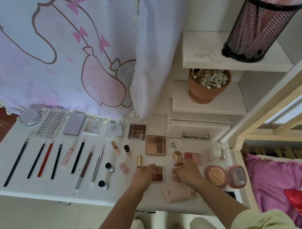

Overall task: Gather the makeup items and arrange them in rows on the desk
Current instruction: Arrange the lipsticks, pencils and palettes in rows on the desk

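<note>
Both hands are down at the near edge of the bench point(42, 187). The left hand point(143, 174) has its fingers point(151, 167) curled over the corner of a small red palette point(159, 171), pinching it by the look of it. The right hand point(187, 173) curls round a clear case point(176, 166) just beside it (how firmly, I can't tell). I'd slide the palette square beneath the tan palette point(155, 145), level with the gold lipstick point(139, 161), keeping the gaps even.
</note>
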